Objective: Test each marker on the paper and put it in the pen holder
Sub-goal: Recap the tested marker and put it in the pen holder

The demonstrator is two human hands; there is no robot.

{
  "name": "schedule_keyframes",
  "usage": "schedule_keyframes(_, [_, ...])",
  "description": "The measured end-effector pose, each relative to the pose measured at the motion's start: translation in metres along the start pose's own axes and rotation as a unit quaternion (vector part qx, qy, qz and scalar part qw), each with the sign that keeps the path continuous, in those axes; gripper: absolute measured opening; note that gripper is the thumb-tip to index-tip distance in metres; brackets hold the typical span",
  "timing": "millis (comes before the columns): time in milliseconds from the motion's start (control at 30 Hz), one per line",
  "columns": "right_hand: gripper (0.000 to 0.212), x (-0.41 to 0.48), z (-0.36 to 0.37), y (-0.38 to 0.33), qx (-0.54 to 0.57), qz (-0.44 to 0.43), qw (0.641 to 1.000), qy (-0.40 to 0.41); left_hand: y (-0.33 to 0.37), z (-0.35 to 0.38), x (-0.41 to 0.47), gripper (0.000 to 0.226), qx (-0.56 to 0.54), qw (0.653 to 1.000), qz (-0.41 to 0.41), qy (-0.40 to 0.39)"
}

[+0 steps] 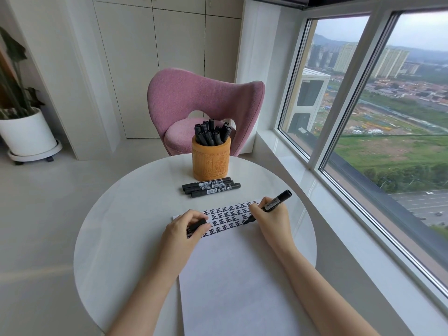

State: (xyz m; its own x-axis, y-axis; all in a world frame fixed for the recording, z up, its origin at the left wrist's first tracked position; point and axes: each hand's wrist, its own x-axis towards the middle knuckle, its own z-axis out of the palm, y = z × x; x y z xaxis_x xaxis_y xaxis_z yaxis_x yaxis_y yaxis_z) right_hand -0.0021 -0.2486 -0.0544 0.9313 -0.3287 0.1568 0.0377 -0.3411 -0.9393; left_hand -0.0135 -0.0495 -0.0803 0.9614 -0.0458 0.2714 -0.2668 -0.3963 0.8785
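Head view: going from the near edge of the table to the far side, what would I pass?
Paper → the two hands side by side, left hand pinching a cap, right hand holding a marker → loose markers → pen holder → pink chair.

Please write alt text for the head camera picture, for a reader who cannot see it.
The right hand presses a black marker to the paper; the left hand holds a black cap. Loose markers lie before a pen holder.
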Motion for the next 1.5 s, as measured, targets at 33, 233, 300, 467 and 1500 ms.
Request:
schedule_keyframes(33, [0.026,0.000,0.000,0.000,0.002,0.001,1.000,0.002,0.000,0.000,0.000,0.017,-0.002,1.000,0.000,0.000])
schedule_keyframes(233, [0.028,0.001,0.000,0.004,0.011,0.006,1.000,-0.012,0.003,0.000,0.000,0.012,-0.007,1.000,0.001,0.000])
schedule_keyframes(300, [0.029,0.001,0.000,0.006,0.010,0.006,1.000,-0.017,0.003,0.000,0.000,0.012,-0.005,1.000,0.004,0.001])
schedule_keyframes(467, [0.028,0.000,0.001,0.003,0.015,0.003,1.000,-0.012,0.002,0.000,0.000,0.012,0.000,1.000,-0.002,-0.001])
schedule_keyframes(1500, [0.051,-0.004,-0.014,-0.028,0.200,0.054,0.976,-0.063,0.029,-0.007,0.001,0.017,-0.057,0.998,0.000,0.013])
